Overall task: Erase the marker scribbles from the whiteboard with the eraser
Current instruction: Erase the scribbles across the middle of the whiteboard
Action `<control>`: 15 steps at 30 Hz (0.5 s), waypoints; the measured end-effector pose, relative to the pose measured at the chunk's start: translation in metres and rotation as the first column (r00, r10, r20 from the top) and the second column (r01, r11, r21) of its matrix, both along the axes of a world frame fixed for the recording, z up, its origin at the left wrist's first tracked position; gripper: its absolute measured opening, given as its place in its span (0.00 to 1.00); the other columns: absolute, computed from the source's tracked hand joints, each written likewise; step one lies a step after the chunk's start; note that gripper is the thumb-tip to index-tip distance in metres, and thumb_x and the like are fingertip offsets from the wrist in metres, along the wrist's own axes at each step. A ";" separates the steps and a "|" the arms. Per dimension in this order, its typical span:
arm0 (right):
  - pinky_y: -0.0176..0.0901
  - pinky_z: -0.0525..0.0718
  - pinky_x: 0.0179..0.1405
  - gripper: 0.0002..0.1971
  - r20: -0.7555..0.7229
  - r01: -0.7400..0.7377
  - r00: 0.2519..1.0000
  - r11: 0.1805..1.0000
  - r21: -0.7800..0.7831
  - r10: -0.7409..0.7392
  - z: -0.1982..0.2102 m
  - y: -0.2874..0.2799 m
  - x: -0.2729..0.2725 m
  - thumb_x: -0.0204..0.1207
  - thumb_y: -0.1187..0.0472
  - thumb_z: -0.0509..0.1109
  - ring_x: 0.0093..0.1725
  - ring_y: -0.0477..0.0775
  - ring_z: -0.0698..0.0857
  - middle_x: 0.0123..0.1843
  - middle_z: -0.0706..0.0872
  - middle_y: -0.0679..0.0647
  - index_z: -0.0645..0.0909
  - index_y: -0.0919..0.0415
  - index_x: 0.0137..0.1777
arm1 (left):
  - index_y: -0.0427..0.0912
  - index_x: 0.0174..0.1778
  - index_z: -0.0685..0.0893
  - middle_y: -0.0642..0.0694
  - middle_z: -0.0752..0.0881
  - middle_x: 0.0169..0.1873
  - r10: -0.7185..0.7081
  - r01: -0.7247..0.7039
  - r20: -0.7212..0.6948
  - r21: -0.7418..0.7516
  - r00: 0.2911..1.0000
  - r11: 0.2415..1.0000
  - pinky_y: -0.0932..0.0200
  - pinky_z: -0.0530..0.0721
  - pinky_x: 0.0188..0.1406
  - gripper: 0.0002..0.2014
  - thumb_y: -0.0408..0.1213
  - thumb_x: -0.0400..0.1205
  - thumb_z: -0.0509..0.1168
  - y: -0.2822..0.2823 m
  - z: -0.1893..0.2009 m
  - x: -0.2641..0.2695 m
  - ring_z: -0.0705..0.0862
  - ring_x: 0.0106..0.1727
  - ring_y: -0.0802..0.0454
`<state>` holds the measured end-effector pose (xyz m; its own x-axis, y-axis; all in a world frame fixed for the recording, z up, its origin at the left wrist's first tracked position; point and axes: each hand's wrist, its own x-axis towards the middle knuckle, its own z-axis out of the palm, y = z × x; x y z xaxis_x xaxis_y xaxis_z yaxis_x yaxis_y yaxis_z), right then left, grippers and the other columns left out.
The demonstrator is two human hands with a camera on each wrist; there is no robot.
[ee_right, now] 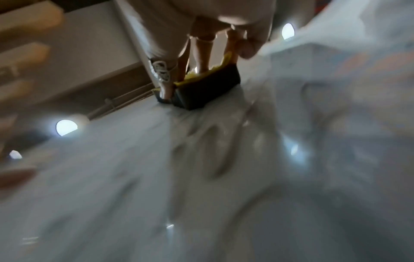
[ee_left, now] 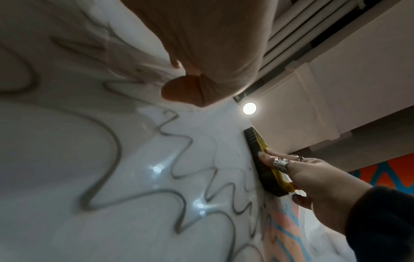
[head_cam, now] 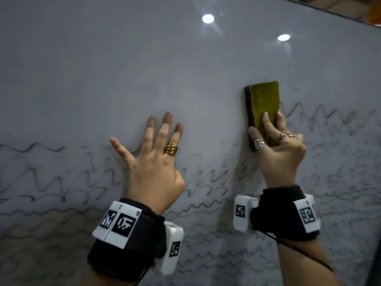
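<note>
Two hands logged | right hand (head_cam: 282,149): fingers curled round eraser (head_cam: 263,111), felt held on whiteboard (head_cam: 103,69) above scribbles (head_cam: 61,182) | left hand (head_cam: 152,162): fingers spread flat over ink | risk: smearing by palm, streaks under uneven pressure.

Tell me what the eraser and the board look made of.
Eraser: fuzzy yellow-green cloth-like back over a dark layer, probably foam or felt, gripped by the right hand. Board: smooth glossy white surface mirroring ceiling lights; the exact material is unclear.
</note>
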<state>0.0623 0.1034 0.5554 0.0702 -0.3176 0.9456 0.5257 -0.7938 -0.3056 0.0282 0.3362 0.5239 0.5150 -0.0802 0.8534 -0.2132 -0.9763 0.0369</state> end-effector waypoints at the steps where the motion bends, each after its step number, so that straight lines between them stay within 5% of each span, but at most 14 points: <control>1: 0.20 0.66 0.48 0.22 0.008 0.007 1.000 0.999 -0.044 -0.007 -0.001 0.012 -0.001 0.66 0.45 0.74 0.44 0.54 0.76 0.65 0.84 0.56 0.85 0.52 0.59 | 0.52 0.80 0.62 0.51 0.54 0.82 0.001 -0.001 -0.016 -0.004 1.000 1.000 0.14 0.38 0.62 0.43 0.41 0.62 0.47 -0.001 0.001 0.000 0.52 0.83 0.49; 4: 0.21 0.63 0.49 0.18 0.033 0.043 0.999 0.971 -0.236 -0.036 -0.010 0.041 0.001 0.68 0.48 0.76 0.38 0.56 0.78 0.63 0.84 0.56 0.87 0.51 0.56 | 0.52 0.79 0.64 0.51 0.54 0.82 -0.021 0.019 -0.042 -0.032 0.999 0.999 0.14 0.36 0.61 0.43 0.42 0.61 0.46 -0.004 0.002 -0.001 0.51 0.83 0.48; 9: 0.18 0.65 0.49 0.20 0.068 0.058 0.997 0.969 -0.238 -0.043 -0.010 0.046 0.001 0.66 0.46 0.75 0.38 0.59 0.78 0.63 0.79 0.46 0.85 0.50 0.58 | 0.49 0.76 0.69 0.48 0.59 0.81 -0.026 0.026 0.003 -0.046 1.000 0.999 0.17 0.33 0.60 0.40 0.41 0.62 0.58 -0.008 0.003 0.001 0.53 0.82 0.45; 12: 0.17 0.65 0.51 0.22 0.013 0.048 0.999 0.986 -0.159 -0.046 -0.012 0.039 -0.002 0.66 0.46 0.76 0.43 0.55 0.74 0.65 0.83 0.51 0.82 0.48 0.61 | 0.50 0.77 0.67 0.49 0.58 0.81 -0.039 0.039 0.021 -0.020 0.999 0.999 0.17 0.32 0.60 0.40 0.43 0.64 0.61 -0.003 0.003 0.002 0.51 0.82 0.46; 15: 0.14 0.64 0.52 0.22 -0.067 -0.016 0.997 0.994 0.107 0.023 -0.016 0.014 -0.002 0.69 0.49 0.77 0.56 0.55 0.77 0.71 0.79 0.50 0.81 0.44 0.63 | 0.53 0.80 0.61 0.51 0.50 0.83 -0.061 0.061 -0.022 -0.003 0.998 0.998 0.17 0.30 0.60 0.40 0.44 0.66 0.59 0.000 0.005 -0.002 0.45 0.83 0.48</control>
<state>0.0601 0.1172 0.5389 0.1407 -0.4143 0.8992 0.5157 -0.7446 -0.4238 0.0262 0.3363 0.5289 0.5276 -0.1097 0.8424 -0.2716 -0.9614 0.0449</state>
